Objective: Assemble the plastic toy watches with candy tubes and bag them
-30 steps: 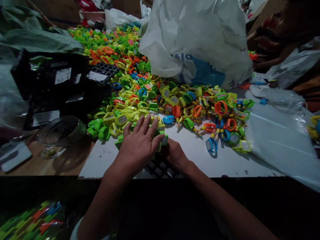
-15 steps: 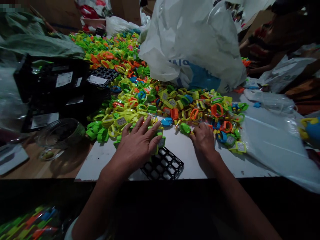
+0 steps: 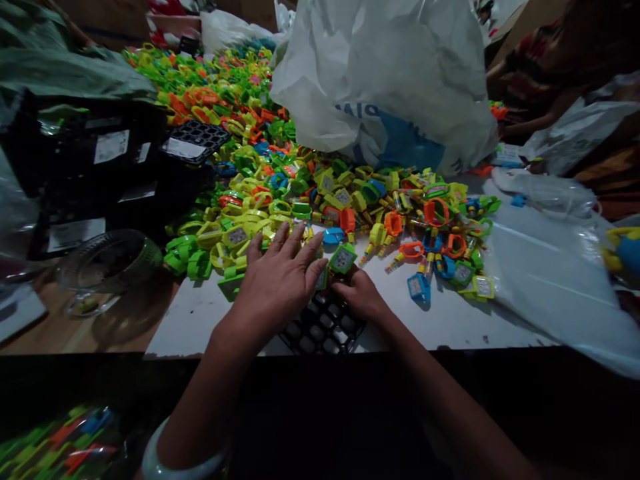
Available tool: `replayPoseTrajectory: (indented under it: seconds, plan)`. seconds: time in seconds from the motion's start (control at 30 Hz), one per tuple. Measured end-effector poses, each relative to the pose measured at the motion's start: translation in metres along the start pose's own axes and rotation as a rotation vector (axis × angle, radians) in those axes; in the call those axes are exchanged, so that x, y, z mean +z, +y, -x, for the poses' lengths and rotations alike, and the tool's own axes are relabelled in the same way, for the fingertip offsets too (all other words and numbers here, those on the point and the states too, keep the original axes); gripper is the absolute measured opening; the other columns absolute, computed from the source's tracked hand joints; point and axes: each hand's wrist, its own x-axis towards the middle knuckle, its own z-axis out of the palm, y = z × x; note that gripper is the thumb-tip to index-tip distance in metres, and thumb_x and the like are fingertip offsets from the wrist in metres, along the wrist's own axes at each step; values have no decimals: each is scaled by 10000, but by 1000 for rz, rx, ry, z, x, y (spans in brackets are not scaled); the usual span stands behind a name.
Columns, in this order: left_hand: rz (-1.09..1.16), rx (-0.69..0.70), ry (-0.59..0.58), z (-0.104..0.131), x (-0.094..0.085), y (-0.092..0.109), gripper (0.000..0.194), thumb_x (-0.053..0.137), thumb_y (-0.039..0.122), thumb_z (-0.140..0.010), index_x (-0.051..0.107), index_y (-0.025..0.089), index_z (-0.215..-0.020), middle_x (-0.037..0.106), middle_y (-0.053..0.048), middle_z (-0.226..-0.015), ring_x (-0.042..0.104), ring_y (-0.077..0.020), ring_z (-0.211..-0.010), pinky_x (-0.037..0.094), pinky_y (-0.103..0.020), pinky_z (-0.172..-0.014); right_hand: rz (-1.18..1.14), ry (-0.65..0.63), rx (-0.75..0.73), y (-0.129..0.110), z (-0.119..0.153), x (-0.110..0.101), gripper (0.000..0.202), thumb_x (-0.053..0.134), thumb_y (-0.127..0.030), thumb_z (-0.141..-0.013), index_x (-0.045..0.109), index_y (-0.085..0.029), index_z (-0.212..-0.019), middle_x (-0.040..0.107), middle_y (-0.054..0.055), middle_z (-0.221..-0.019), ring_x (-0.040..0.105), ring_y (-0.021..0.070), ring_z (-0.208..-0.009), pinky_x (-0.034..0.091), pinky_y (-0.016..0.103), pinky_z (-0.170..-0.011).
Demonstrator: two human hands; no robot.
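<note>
My left hand (image 3: pixel 277 277) lies palm down with its fingers spread over green toy watches (image 3: pixel 231 285), at the back edge of a black grid tray (image 3: pixel 323 327). What its palm touches is hidden. My right hand (image 3: pixel 361 295) is closed on a green toy watch (image 3: pixel 343 259) with a pale square face, held above the tray's back right part. Just behind lies a blue toy watch (image 3: pixel 333 236). To the right, another blue toy watch (image 3: pixel 419 287) rests on the white board, beside orange ones (image 3: pixel 411 250) with small candy-like tubes.
A large heap of toy watches (image 3: pixel 240 220) spreads behind my hands. A white plastic bag (image 3: pixel 385 73) stands on it. Black trays (image 3: pixel 110 160) and a clear glass bowl (image 3: pixel 107 263) are at left. Plastic sheets (image 3: pixel 545 267) lie at right, near a person's arm (image 3: pixel 520 127).
My right hand has moved left from the heap's edge to the tray, bringing the green toy watch. Several watches at right have shifted forward. My left hand stays nearly in place.
</note>
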Motion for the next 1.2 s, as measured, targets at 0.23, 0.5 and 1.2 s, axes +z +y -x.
replayPoseTrajectory:
  seconds: [0.23, 0.5, 1.2]
  plan:
    - [8, -18, 12, 1, 1, -1, 504, 233, 482, -965, 374, 313, -1419, 339, -48, -1534, 240, -276, -1438, 177, -560, -1140, 284, 78, -166, 11, 1, 5, 224, 518, -203, -747, 536, -208, -970, 626, 4, -869, 560, 161, -771, 465, 277, -700]
    - [9, -12, 7, 2, 2, -4, 501, 248, 481, -963, 356, 327, -1427, 344, -65, -1529, 243, -295, -1435, 180, -577, -1130, 412, -11, -310, 8, 3, 10, 252, 434, -125, -748, 509, -208, -974, 599, 20, -890, 529, 160, -773, 439, 273, -709]
    - [59, 91, -18, 3, -3, -10, 388, 334, 456, -949, 455, 485, -1317, 417, 43, -1491, 262, -359, -1413, 211, -666, -1064, 380, -4, -276, 8, 3, 10, 121, 474, -230, -847, 577, -210, -907, 648, 26, -867, 574, 171, -778, 458, 278, -711]
